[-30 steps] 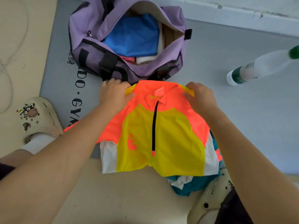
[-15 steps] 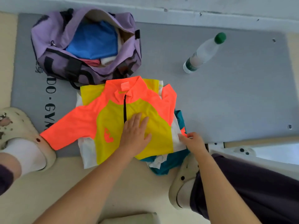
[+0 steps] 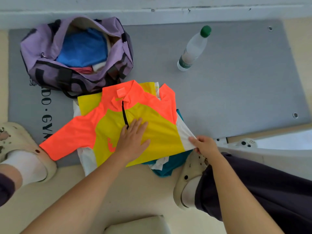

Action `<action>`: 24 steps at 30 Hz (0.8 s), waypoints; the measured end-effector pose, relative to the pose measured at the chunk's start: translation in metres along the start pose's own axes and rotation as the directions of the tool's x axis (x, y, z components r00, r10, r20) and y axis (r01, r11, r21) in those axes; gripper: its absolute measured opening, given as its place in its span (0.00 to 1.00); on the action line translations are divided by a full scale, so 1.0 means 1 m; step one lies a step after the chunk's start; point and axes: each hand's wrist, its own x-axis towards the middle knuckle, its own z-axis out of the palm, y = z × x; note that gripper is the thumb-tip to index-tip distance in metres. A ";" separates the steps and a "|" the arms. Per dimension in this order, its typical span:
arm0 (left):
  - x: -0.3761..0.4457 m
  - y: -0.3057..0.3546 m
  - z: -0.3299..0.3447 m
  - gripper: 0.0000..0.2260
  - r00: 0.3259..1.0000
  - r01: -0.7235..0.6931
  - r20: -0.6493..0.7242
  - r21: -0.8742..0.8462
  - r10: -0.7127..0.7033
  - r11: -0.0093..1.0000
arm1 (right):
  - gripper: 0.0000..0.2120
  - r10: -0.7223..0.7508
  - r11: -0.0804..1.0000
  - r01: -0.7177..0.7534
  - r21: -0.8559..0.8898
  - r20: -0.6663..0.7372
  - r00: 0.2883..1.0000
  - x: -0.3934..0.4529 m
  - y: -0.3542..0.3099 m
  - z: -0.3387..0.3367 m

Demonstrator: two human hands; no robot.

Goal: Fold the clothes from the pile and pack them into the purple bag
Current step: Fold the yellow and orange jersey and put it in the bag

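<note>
my left hand (image 3: 133, 141) lies flat on the jersey (image 3: 157, 130) atop the pile, pinning it; my right hand (image 3: 205, 145) pinches, i think, its white hem, pulling it smooth, just beside the purple bag (image 3: 42, 48).

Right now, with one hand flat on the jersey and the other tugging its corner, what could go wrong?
1. The right hand pinches the white hem corner of the orange-and-yellow zip jersey; pulling could drag the teal garment underneath along.
2. The left hand pins only the centre, so the spread orange sleeve may bunch.
</note>
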 end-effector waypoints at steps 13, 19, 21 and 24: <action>-0.085 -0.077 0.003 0.21 0.412 0.686 -0.041 -0.643 -0.910 0.339 | 0.30 -0.782 0.392 0.616 -0.683 0.106 0.614 -0.027 -0.097 0.140; -0.115 -0.107 0.043 0.30 0.249 0.819 0.374 -0.574 -0.893 -0.013 | 0.42 -0.590 0.203 0.532 -0.822 0.331 0.737 -0.005 -0.075 0.164; -0.115 -0.112 0.049 0.25 0.322 0.845 0.391 -0.530 -0.862 0.075 | 0.42 -0.584 0.179 0.511 -0.841 0.327 0.743 -0.001 -0.074 0.165; -0.112 -0.119 0.049 0.17 0.410 0.744 0.328 -0.661 -0.851 0.104 | 0.42 -0.646 0.185 0.502 -0.845 0.281 0.710 0.000 -0.082 0.166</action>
